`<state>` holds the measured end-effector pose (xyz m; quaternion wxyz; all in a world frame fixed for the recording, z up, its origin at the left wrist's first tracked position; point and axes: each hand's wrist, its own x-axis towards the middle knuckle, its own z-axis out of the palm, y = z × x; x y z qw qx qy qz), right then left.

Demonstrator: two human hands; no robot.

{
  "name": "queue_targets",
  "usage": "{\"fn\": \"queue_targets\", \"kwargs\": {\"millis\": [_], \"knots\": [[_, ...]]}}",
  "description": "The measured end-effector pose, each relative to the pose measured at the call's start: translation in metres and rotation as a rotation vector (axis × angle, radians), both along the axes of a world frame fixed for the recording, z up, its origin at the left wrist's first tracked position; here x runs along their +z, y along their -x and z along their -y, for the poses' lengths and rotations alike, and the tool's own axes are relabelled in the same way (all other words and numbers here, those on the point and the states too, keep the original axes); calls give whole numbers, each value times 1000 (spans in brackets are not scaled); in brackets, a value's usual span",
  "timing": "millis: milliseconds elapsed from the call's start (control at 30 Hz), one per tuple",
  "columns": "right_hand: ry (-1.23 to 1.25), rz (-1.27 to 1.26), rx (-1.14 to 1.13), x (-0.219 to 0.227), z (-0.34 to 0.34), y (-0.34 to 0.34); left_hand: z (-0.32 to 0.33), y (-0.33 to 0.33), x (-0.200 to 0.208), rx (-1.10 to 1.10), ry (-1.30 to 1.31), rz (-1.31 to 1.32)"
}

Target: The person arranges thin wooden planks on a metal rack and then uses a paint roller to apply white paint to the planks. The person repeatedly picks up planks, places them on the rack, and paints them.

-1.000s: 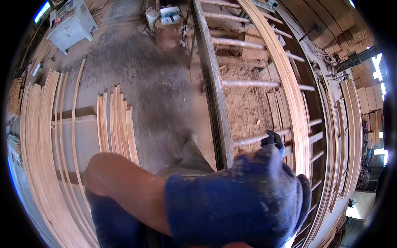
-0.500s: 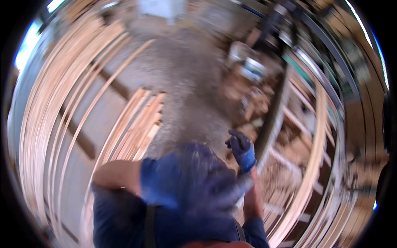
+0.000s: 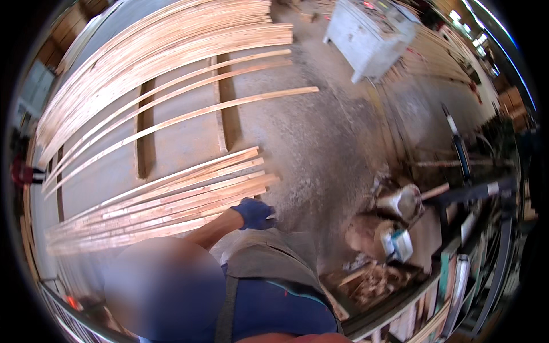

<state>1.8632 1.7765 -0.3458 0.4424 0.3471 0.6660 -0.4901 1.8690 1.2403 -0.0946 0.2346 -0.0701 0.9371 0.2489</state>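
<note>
My left hand [image 3: 254,214], in a blue glove with a dark palm side, hangs in front of my body. Its fingers look loosely bent and a little apart, with nothing plain to see in them. It is close to the near right ends of several long pale wooden strips [image 3: 189,195] lying side by side on the left. Whether the glove touches the nearest strip cannot be made out. My bare left forearm [image 3: 216,228] reaches up from the lower left. My right hand is out of sight.
Beyond, single strips [image 3: 229,106] rest across dark wooden bearers [image 3: 219,114], with a wide layer of boards [image 3: 171,51] behind. A pale cabinet [image 3: 366,40] stands far right. Buckets [image 3: 398,204], wood scraps [image 3: 372,283] and a metal frame [image 3: 486,188] are at the right.
My view has turned left, so the strips now run crosswise and the scrap area sits lower right. The left arm has lowered toward the strip ends. The right hand, open before, has left view.
</note>
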Motion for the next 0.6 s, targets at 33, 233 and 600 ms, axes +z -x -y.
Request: {"fn": "queue_targets", "kwargs": {"millis": [33, 233, 600], "knots": [[9, 17, 19, -3, 9, 30, 8, 25, -3, 12, -1, 3], [127, 43, 90, -12, 94, 293, 70, 174, -97, 289, -258, -174], [264, -433, 602, 96, 402, 784, 63, 117, -227, 2203, -937, 224]]}}
